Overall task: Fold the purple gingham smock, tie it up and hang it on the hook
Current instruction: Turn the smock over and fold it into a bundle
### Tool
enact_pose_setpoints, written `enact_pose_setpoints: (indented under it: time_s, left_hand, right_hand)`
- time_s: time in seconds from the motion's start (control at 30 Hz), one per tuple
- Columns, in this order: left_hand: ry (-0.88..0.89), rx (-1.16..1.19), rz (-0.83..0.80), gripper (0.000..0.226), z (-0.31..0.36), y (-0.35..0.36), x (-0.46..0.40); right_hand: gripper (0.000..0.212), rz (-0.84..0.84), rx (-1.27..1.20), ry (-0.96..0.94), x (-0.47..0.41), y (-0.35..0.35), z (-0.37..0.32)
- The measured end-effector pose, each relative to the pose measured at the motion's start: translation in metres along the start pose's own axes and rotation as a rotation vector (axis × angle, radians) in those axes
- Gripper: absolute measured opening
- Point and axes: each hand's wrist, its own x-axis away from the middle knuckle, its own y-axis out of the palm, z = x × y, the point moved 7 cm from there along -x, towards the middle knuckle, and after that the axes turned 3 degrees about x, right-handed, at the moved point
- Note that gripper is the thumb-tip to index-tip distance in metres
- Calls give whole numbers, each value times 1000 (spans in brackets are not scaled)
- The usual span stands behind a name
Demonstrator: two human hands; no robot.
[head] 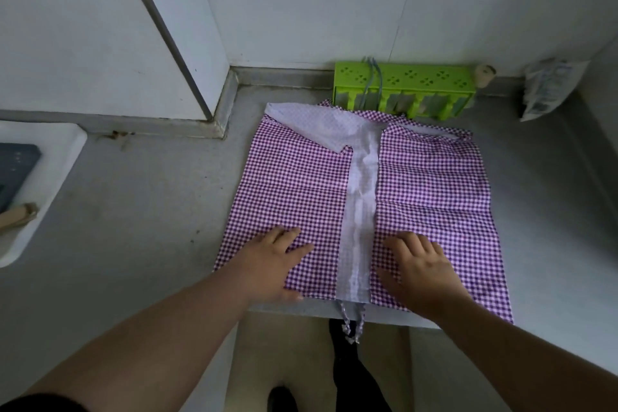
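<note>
While the grey matte worktop [140,211] carries it at the front edge, the purple gingham smock [421,191] lies flat, side panels folded inward over pale lining. Both hands, left hand [271,264] and right hand [421,267], press it with fingers straight, gripping nothing.

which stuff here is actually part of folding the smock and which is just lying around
Part of the job:
purple gingham smock
its ties
left hand
right hand

Just lying about:
green rack
plastic packet
white tray
</note>
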Motion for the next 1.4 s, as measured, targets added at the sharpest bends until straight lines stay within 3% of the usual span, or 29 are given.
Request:
enact_pose_setpoints:
  time_s: [0.2, 0.33, 0.57, 0.93, 1.13, 1.4]
  left_hand:
    - [-89, 21, -120, 86, 9, 13, 13]
    - [-114, 13, -156, 93, 17, 13, 22]
    - [-69, 23, -257, 86, 19, 23, 54]
    - [-63, 77, -287, 34, 18, -9, 118]
    - [-82, 15, -307, 40, 1, -48, 134]
    - [-128, 65, -143, 33, -26, -115, 133]
  right_hand:
    - [113, -199, -47, 5, 46, 19, -5]
    - [87, -258, -59, 56, 60, 28, -9]
    - [70, -262, -20, 134, 98, 32, -26]
    - [29, -260, -11, 175, 123, -6, -46]
    - [31, -351, 21, 92, 119, -59, -49]
    - [21, -173, 94, 116, 79, -143, -28]
